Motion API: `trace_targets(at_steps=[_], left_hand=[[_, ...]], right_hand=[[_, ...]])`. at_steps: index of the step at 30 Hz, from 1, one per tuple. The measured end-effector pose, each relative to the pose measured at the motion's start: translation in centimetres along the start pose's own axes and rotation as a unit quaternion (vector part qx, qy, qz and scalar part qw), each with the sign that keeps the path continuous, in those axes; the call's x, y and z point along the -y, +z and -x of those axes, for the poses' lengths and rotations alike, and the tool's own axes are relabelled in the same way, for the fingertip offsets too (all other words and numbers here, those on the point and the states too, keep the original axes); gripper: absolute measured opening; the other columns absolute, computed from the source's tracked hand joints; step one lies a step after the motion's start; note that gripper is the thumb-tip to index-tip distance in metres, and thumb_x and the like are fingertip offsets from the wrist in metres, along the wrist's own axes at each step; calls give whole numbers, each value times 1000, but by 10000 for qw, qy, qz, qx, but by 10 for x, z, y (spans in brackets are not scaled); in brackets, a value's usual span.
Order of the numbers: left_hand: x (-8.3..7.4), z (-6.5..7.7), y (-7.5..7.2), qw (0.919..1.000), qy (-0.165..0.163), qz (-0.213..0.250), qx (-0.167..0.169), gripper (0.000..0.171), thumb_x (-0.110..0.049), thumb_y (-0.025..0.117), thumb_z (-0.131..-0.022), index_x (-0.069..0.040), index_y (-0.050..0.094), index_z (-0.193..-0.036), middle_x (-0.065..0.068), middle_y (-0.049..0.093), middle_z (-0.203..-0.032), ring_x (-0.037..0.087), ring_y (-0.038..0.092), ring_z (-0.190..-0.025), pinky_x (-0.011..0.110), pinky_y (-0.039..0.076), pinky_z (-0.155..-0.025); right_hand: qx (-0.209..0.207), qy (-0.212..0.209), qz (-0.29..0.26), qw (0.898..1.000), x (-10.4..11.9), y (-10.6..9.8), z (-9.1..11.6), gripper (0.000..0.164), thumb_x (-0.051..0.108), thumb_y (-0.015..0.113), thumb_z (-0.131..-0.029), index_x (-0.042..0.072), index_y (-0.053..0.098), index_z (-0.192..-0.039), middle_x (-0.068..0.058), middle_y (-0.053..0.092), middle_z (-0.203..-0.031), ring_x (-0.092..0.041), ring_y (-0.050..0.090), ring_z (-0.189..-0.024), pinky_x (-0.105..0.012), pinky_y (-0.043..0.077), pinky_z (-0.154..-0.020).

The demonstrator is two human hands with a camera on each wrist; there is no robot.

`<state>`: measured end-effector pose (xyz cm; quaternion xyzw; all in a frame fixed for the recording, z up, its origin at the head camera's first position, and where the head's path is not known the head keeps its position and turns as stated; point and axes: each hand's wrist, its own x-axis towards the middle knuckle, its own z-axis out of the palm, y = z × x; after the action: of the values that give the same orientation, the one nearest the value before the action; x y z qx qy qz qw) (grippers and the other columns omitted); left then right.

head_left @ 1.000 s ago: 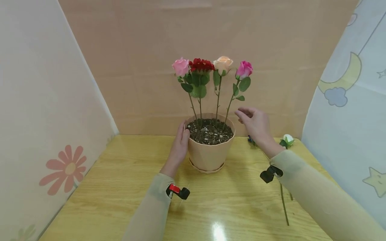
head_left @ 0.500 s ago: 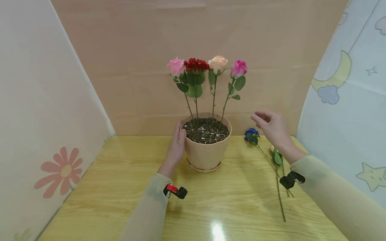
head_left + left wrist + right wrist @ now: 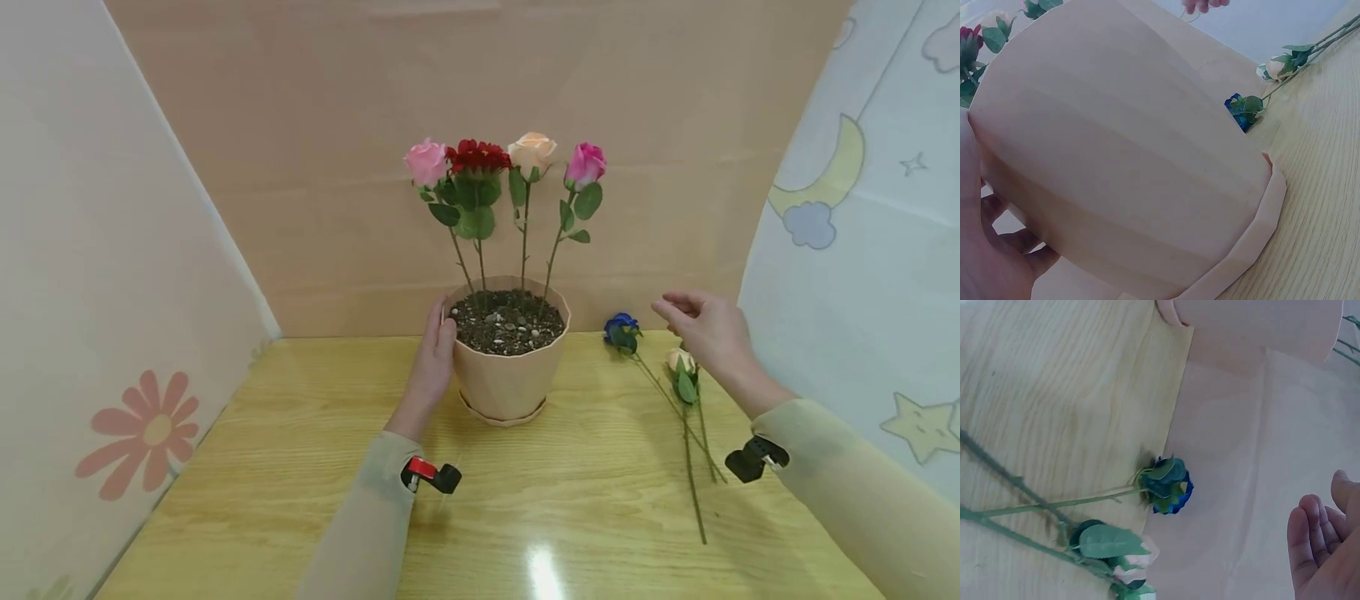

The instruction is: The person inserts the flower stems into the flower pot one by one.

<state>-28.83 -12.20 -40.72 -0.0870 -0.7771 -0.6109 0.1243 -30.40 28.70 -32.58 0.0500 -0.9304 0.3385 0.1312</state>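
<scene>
My left hand (image 3: 432, 358) holds the near left side of a peach flowerpot (image 3: 506, 383), its thumb at the wall below the rim and its fingers reaching round the side. In the pot's dark, pebbled soil stand a light pink rose (image 3: 426, 162), a red flower (image 3: 477, 157), a peach rose (image 3: 532, 154) and a magenta rose (image 3: 586, 165), all upright or slightly tilted. To the right, my right hand (image 3: 708, 333) hovers with nothing in it, fingers loosely bent. Below it lie a blue rose (image 3: 622, 332) and a cream rose (image 3: 681, 361); another flower is mostly hidden.
The pot stands in a matching saucer (image 3: 504, 420) on a wood-grain table (image 3: 315, 467). Crossed flower stems (image 3: 692, 475) stretch toward the front right. A plain peach backdrop (image 3: 337, 167) rises behind, with patterned side walls left and right.
My right hand has moved from beside the magenta rose's stem rightward and down, over the lying flowers. My left hand stays on the pot. The whole view has shifted slightly.
</scene>
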Motion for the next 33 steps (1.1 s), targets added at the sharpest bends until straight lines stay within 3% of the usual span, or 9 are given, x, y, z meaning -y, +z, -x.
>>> trace_targets(at_steps=[5, 8, 17, 23, 26, 33], left_hand=[[0, 0, -3, 9999, 53, -97, -46, 62, -43, 32, -122, -24, 18, -179, 11, 22, -182, 40, 31, -162, 61, 24, -131], [0, 0, -3, 10000, 32, -62, -18, 62, -43, 32, -121, -25, 18, -179, 10, 22, -182, 38, 29, -163, 61, 23, -131], [-4, -2, -3, 10000, 42, -5, -13, 63, -44, 32, -121, -25, 18, -179, 9, 23, -182, 37, 29, -164, 59, 21, -132], [-2, -5, -3, 9999, 19, 63, 89, 62, -44, 31, -121, -27, 16, -179, 5, 19, -183, 35, 28, -164, 58, 20, -132], [-1, -4, -3, 9999, 3, 69, 105, 62, -45, 31, -121, -27, 16, -179, 5, 17, -183, 36, 27, -165, 58, 20, -133], [1, -2, -2, 10000, -32, 25, 91, 63, -48, 32, -120, -30, 17, -179, 4, 17, -183, 35, 25, -165, 58, 19, -133]], right_hand=[[94, 80, 87, 9999, -13, 2, 2, 67, 52, 61, -113, -3, 63, -152, -25, 75, -130, -34, 78, -103, -18, 53, -66], [149, 95, 67, 9998, -21, 3, 3, 68, 51, 61, -113, -4, 62, -153, -27, 73, -133, -40, 77, -106, -18, 53, -67], [-38, -128, 477, 9988, -49, 0, 13, 64, 47, 63, -113, -5, 63, -150, -28, 74, -129, -44, 72, -110, -47, 56, -83], [142, -34, 587, 9982, -68, -1, 25, 64, 45, 62, -114, -11, 64, -145, -27, 78, -112, -40, 75, -95, -53, 58, -78], [295, 2, 698, 9971, -77, 1, 32, 63, 43, 62, -115, -13, 63, -144, -30, 77, -115, -41, 77, -94, -58, 60, -77], [593, 162, 860, 9944, -98, 6, 52, 65, 39, 64, -114, -17, 58, -147, -36, 73, -122, -42, 78, -94, -54, 61, -74]])
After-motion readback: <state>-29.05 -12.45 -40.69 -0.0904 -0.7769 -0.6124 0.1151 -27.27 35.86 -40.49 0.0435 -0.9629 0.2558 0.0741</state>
